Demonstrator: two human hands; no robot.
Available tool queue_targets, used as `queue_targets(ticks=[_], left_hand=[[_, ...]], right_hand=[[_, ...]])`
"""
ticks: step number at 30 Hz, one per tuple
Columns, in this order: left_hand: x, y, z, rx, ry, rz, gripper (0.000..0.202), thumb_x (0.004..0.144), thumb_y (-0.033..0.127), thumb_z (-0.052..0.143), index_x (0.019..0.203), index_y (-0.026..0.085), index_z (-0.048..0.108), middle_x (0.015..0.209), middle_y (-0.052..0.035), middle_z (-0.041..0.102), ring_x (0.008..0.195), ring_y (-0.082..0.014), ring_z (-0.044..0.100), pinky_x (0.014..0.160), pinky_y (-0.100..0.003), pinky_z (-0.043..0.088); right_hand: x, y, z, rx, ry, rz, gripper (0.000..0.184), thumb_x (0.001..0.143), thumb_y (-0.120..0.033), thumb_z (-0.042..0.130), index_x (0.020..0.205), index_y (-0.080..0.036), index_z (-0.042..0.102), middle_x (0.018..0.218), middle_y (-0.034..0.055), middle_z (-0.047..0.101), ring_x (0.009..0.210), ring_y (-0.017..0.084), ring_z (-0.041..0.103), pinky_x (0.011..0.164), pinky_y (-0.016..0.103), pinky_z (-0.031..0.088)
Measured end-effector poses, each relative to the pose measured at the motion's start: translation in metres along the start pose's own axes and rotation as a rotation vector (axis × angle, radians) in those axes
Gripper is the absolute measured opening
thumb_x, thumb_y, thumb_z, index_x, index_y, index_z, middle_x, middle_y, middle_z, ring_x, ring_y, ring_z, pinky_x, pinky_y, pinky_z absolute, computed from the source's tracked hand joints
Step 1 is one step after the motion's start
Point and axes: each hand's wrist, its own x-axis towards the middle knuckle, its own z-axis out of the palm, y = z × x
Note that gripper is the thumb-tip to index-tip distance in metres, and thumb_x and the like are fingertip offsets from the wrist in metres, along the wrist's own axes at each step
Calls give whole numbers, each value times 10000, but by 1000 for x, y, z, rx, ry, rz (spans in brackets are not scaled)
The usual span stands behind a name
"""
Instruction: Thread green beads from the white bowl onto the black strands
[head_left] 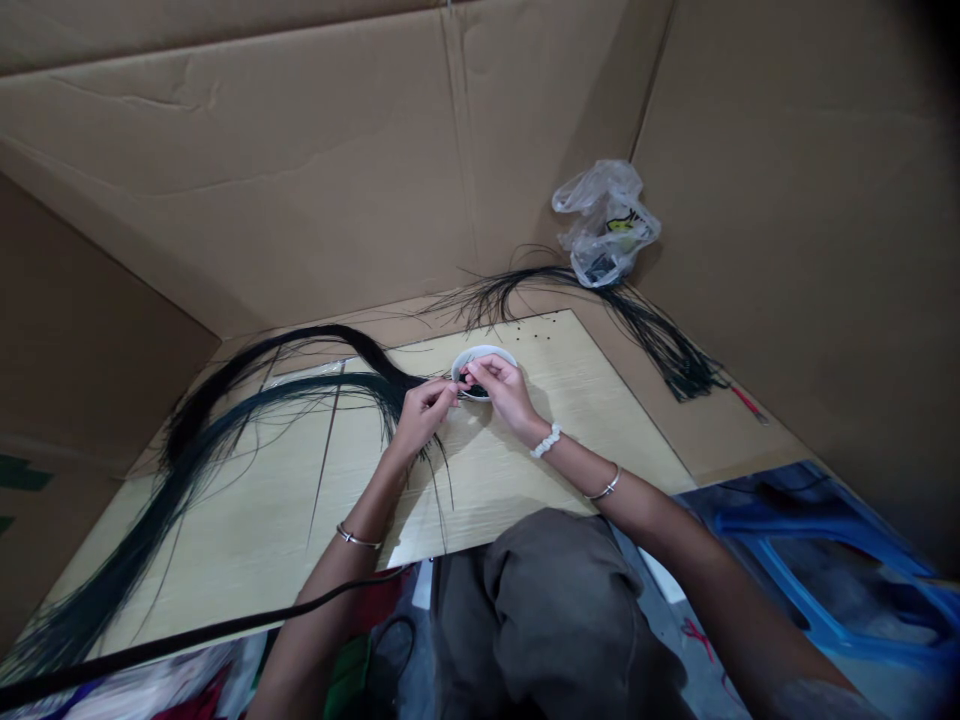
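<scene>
Left hand (424,415): fingers curled, pressed together on black strands (300,338), just beside the dish.
Right hand (501,392): fingertips pinched together over the dish; pinched item too small to tell.
White dish (486,351): placed on pale wood-grain board (592,440).
Second strand bundle (652,330): laid beyond the board.
Plastic bag (606,225): set against cardboard wall (300,180).
</scene>
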Motion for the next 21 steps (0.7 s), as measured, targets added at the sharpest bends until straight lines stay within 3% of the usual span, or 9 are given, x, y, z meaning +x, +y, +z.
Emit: queue_targets(ticks=[13, 21], left_hand=[[0, 4, 1, 46, 16, 17, 403, 942, 449, 564, 689, 154, 672, 702, -33, 639, 585, -120, 509, 564, -235, 396], [0, 4, 1, 89, 10, 50, 346, 950, 420, 558, 837, 161, 756, 710, -34, 641, 645, -138, 545, 612, -242, 414]], right_hand=[[1, 1, -1, 22, -14, 27, 319, 758, -470, 775, 807, -168, 686, 837, 39, 683, 765, 136, 621, 778, 274, 517], [2, 5, -2, 87, -37, 74, 314, 744, -448, 797, 841, -165, 706, 921, 48, 711, 796, 124, 625, 782, 249, 523]])
